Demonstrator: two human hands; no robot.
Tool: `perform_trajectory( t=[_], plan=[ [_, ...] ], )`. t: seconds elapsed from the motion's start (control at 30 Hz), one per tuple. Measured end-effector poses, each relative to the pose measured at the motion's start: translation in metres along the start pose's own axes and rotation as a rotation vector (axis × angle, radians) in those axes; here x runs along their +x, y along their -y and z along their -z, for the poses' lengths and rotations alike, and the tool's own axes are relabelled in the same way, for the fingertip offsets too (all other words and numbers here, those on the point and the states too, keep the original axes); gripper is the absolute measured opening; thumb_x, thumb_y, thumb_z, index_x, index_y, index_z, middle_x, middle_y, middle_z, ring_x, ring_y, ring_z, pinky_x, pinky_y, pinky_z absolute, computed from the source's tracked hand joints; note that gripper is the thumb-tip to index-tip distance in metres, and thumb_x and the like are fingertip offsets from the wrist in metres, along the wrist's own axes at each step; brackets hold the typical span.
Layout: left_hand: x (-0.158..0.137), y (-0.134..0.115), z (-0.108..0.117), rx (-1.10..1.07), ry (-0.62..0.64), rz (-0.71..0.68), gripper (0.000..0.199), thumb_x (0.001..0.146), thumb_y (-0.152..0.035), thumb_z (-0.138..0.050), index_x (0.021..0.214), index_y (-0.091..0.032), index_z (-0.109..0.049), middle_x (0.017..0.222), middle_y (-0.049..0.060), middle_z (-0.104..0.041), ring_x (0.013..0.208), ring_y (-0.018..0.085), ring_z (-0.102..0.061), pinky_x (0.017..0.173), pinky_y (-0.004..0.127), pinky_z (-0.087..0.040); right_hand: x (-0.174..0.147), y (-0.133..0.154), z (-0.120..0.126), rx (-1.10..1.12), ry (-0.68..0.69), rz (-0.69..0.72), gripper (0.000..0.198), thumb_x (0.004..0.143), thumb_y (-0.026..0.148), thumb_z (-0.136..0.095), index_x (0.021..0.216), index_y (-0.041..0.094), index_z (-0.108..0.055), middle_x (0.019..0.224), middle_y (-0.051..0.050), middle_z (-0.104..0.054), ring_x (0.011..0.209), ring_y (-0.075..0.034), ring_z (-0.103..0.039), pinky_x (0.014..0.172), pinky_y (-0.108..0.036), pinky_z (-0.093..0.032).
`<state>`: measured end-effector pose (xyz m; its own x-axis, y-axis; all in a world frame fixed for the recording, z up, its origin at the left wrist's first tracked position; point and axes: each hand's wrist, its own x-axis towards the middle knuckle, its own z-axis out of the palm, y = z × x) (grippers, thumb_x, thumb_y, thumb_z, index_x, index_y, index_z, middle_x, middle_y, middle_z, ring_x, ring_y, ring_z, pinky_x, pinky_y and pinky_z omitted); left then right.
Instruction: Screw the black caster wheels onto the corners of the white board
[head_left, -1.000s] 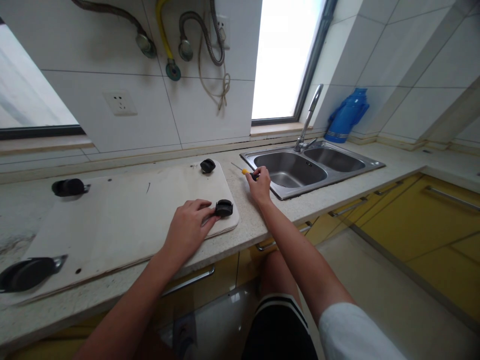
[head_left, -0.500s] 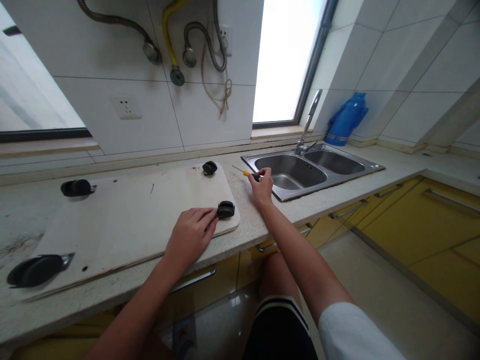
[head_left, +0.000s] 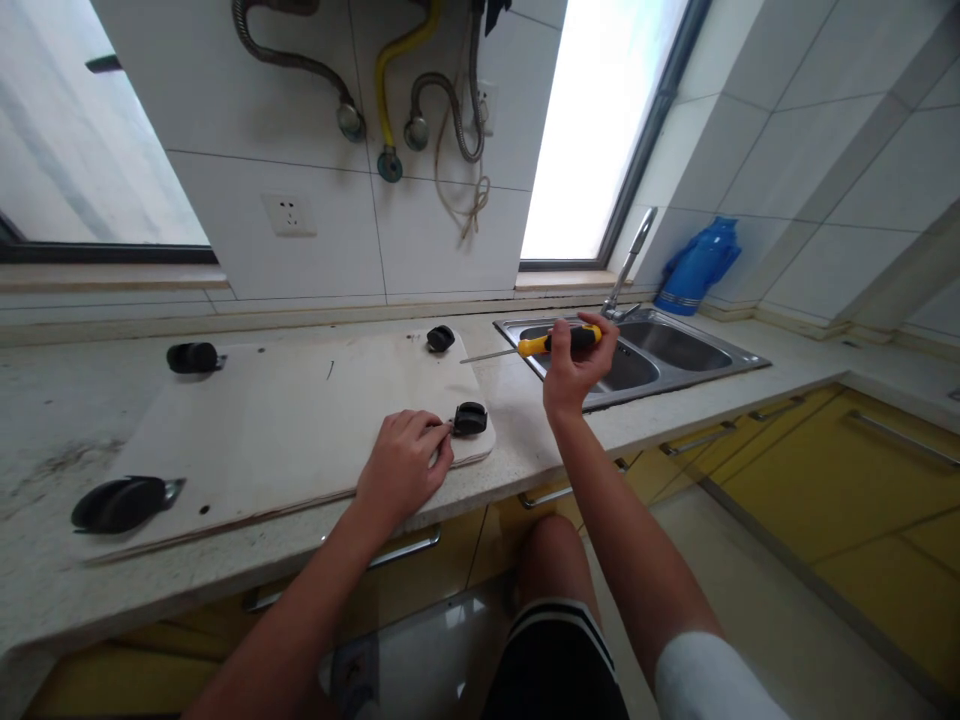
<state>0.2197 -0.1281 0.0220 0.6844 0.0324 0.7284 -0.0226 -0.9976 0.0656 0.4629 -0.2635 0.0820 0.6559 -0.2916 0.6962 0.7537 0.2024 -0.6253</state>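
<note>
A white board (head_left: 300, 410) lies on the counter, carrying several black caster wheels. My left hand (head_left: 405, 465) rests at its near right corner. The thumb and fingers there are pinched together beside the metal plate of the near right caster (head_left: 470, 419); whatever they hold is hidden. In my right hand (head_left: 576, 370) is a yellow-and-black screwdriver (head_left: 534, 346), raised above the counter by the sink, its shaft pointing left. The far right caster (head_left: 440, 339) sits left of the screwdriver's tip. Two more casters, far left (head_left: 192, 357) and near left (head_left: 120, 504), are at the other end.
A steel double sink (head_left: 675, 345) with a tap (head_left: 630, 260) is set in the counter (head_left: 517, 440) at right. Behind it stands a blue plastic-looking object (head_left: 697, 268). Hoses (head_left: 386, 90) hang from the tiled wall. Yellow drawers (head_left: 450, 545) with metal handles run below.
My right hand has lifted the screwdriver up and to the right, and its grip on the handle has shifted. My left hand stays at the near right caster. The view has turned slightly left.
</note>
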Motion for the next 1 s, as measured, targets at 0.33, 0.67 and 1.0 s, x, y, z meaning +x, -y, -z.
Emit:
perform_trajectory(
  t=[0.33, 0.67, 1.0],
  plan=[
    [0.000, -0.003, 0.002, 0.061, 0.035, 0.042, 0.023, 0.091, -0.008, -0.069, 0.107, -0.016, -0.084, 0.101, 0.012, -0.075, 0.098, 0.033, -0.067, 0.090, 0.050, -0.053, -0.007, 0.098, -0.039, 0.033, 0.696, 0.491, 0.021, 0.106, 0.034, -0.080, 0.124, 0.027, -0.071, 0.088, 0.004, -0.065, 0.066, -0.012, -0.054, 0.067, -0.031, -0.051],
    [0.001, -0.003, 0.002, 0.079, 0.101, 0.061, 0.026, 0.092, -0.008, -0.068, 0.109, -0.017, -0.085, 0.105, 0.014, -0.076, 0.103, 0.035, -0.068, 0.093, 0.051, -0.054, -0.020, 0.087, -0.048, -0.017, 0.779, 0.460, 0.021, 0.103, 0.029, -0.077, 0.124, 0.025, -0.074, 0.086, 0.006, -0.064, 0.063, -0.011, -0.051, 0.068, -0.029, -0.047],
    [0.000, -0.004, 0.002, 0.090, 0.096, 0.058, 0.026, 0.092, -0.009, -0.067, 0.110, -0.017, -0.085, 0.106, 0.013, -0.077, 0.104, 0.034, -0.068, 0.094, 0.051, -0.055, -0.016, 0.092, -0.057, -0.047, 0.767, 0.471, 0.022, 0.102, 0.032, -0.074, 0.123, 0.025, -0.074, 0.087, 0.005, -0.067, 0.065, -0.013, -0.052, 0.071, -0.030, -0.049]
  ],
)
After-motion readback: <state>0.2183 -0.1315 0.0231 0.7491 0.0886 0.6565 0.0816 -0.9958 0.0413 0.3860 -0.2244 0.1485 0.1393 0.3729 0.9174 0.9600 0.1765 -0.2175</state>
